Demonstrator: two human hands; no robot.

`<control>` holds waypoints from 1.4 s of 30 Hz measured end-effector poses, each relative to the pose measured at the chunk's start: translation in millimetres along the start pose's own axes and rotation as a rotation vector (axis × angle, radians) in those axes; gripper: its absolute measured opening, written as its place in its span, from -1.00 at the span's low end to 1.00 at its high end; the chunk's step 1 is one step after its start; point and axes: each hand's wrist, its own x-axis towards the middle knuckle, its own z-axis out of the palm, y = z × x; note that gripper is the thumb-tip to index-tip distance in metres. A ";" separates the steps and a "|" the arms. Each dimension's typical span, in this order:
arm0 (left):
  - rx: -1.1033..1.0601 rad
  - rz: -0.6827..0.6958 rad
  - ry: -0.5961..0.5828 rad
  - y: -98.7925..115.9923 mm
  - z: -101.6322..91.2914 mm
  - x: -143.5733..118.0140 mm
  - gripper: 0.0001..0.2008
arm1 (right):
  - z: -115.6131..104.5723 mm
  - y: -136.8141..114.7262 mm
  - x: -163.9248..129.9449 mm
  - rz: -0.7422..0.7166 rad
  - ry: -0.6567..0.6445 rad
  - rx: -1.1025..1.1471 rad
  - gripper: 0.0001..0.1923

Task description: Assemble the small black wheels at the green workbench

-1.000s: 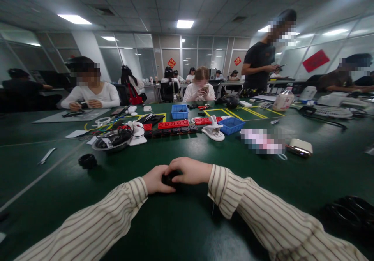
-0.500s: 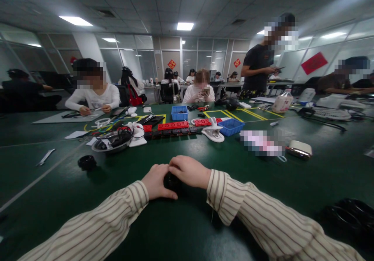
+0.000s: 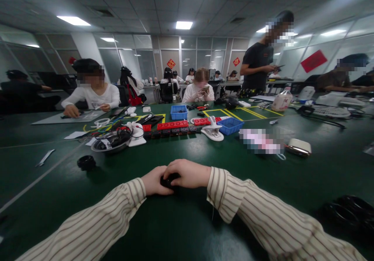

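Between my two hands is a small black round part (image 3: pixel 167 182), mostly covered by the fingers. My left hand (image 3: pixel 154 180) curls around its left side, with the thumb along the near side. From the right, my right hand (image 3: pixel 189 173) reaches over the top, its fingers and thumb closed on the same part. Its exact kind is hidden by my grip. A similar black ring-shaped part (image 3: pixel 86 162) rests on the green table (image 3: pixel 187 222) to the left of my hands.
Several black rings (image 3: pixel 347 210) lie at the right edge. Beyond my hands are a metal bowl of cables (image 3: pixel 111 147), red power strips (image 3: pixel 175 125), a white clamp (image 3: pixel 212 130), blue trays (image 3: pixel 230 126) and a white case (image 3: pixel 298 147). People sit and stand around the table.
My right fingers and thumb have come down around the black part, and my left thumb has drawn in. Across the table, a person's hand at the left has shifted left.
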 end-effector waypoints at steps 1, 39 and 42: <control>-0.023 0.006 -0.018 -2.4 -1.3 0.2 -0.55 | -0.3 0.5 -0.3 -0.027 -0.013 0.018 -0.73; 0.032 -0.054 -0.002 6.8 -2.9 -0.4 -0.49 | 1.4 -2.6 -2.7 -0.047 0.028 -0.020 -0.70; 0.128 -0.095 0.021 12.3 -6.9 -1.7 -0.39 | 0.6 -6.6 -3.0 0.050 0.145 -0.053 -0.80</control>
